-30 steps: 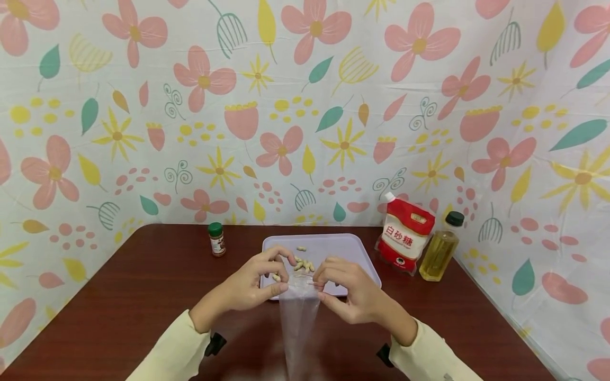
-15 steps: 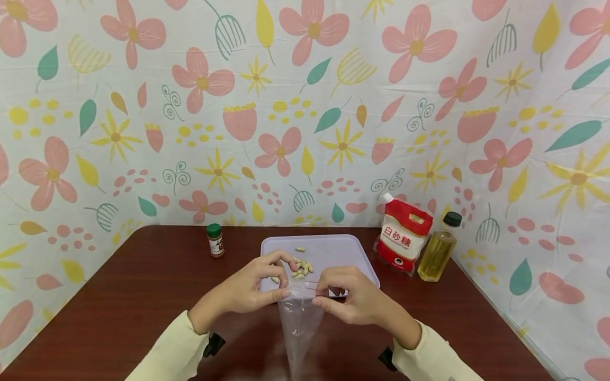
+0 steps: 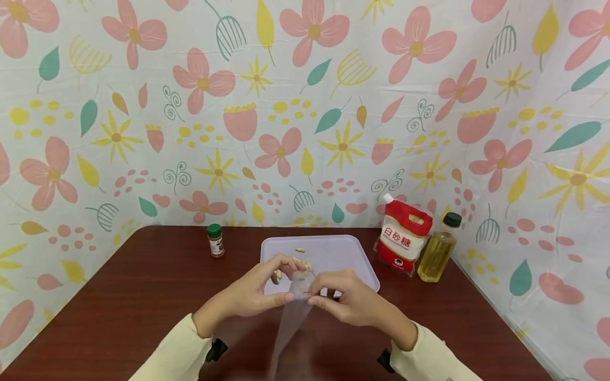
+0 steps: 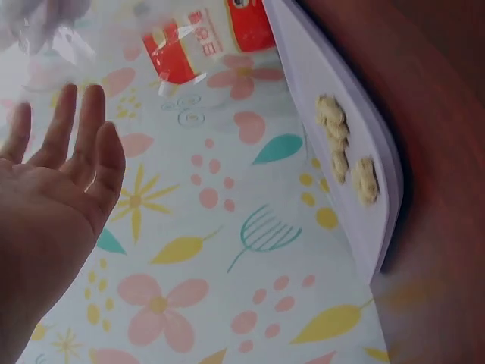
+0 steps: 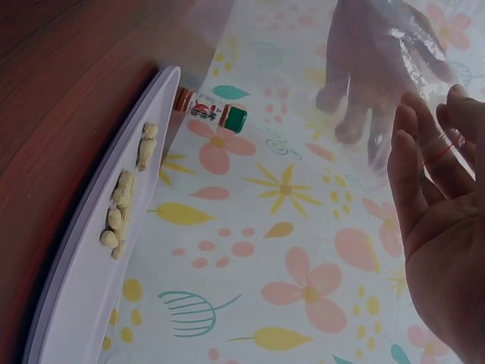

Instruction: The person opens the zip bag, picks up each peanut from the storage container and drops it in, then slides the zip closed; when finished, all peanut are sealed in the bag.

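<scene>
Head view: Held in front of a lilac tray [image 3: 339, 253], a clear plastic bag [image 3: 292, 320] is seen drawn narrower than a moment ago, its rim seemingly being worked. It is pinched by the right hand [image 3: 355, 297]; whether it is gripped by the left hand [image 3: 252, 288] cannot be told. Peanuts [image 4: 333, 129] are scattered traywards; the dark table [image 3: 157, 296] is backed by floral sheeting [image 3: 190, 132].

thin glossy clear plastic bag [image 3: 292, 318], smooth matt plastic tray [image 3: 340, 251], rough-shelled peanuts [image 5: 123, 189], smooth wood-grained table [image 3: 143, 296], shiny plastic pouch [image 3: 404, 238], smooth transparent bottle [image 3: 436, 255], matt cloth sleeve [image 3: 173, 349]
</scene>
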Tool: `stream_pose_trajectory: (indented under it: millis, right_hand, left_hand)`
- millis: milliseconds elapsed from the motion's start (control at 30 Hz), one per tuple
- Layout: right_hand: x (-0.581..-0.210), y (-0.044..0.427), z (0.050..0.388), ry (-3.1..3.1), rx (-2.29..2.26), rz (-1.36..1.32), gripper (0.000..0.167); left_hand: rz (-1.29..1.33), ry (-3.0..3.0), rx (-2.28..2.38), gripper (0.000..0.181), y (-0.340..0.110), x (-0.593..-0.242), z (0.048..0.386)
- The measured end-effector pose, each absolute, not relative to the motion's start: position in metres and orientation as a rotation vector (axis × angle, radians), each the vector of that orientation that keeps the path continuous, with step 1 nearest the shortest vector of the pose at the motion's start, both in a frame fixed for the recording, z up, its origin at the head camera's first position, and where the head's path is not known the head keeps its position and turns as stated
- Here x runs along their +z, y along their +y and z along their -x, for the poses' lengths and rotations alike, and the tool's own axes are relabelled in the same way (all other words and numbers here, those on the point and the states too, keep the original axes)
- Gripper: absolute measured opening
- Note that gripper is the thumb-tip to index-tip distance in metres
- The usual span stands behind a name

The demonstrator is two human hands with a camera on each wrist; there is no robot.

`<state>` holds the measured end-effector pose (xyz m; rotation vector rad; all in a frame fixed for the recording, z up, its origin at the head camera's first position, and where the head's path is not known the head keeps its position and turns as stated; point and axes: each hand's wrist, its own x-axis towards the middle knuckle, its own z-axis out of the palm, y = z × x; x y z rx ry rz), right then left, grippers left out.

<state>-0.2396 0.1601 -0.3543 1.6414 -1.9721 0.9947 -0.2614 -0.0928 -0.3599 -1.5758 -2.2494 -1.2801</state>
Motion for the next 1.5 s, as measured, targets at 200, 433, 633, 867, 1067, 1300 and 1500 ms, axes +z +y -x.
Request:
stream_pose_trajectory:
  millis: [200,433,633,867,1067,1300,1500]
  right_hand:
    - [-0.351,0.152,0.236,-1.975,0.938,-1.648,0.016]
    - [-0.35,0.148,0.233,-2.006,0.854,-1.626,0.017]
    - [-0.351,0.148,0.231,-2.03,0.791,-1.583,0.012]
    - [-0.351,0.149,0.233,-1.979,0.704,-1.557,0.006]
    - [-0.35,0.151,0.234,-1.926,0.687,-1.558,0.005]
    - [-0.351,0.154,0.236,-1.907,0.668,-1.534,0.024]
    - [-0.354,0.154,0.238,-1.904,0.655,-1.519,0.018]
  left_hand:
    - [1.536,-2.361,-1.564,0.082,-0.085,-0.365,0.255]
    - [1.369,-2.525,-1.497,0.095,-0.076,-0.368,0.245]
    - [1.364,-2.46,-1.451,0.088,-0.075,-0.366,0.245]
    - [1.383,-2.366,-1.386,0.08,-0.077,-0.359,0.242]
    - [1.341,-2.363,-1.332,0.077,-0.079,-0.356,0.243]
    - [1.289,-2.387,-1.365,0.078,-0.084,-0.357,0.244]
    - [1.28,-2.382,-1.387,0.077,-0.083,-0.357,0.244]
